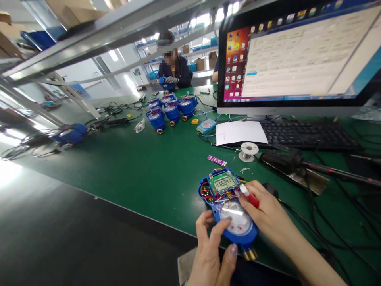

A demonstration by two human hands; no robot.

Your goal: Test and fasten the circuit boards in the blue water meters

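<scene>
Green bench mat point(133, 167) in a workshop, spare meters point(171, 109) at 11 o'clock, monitor point(297, 55) at 1. At 5 o'clock, the left hand point(211, 250) clasps the blue water meter point(229, 210); the right hand point(268, 214) pinches a red-handled tool point(250, 196) over its wiring.

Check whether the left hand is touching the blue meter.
Touching. The head view shows the left hand with its fingers wrapped onto the dial end of the blue meter, with no gap visible. The right hand holds a red tool over it.

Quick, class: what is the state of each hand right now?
Left hand: closed on the blue water meter.
Right hand: closed on a small red tool, held over the meter.
</scene>
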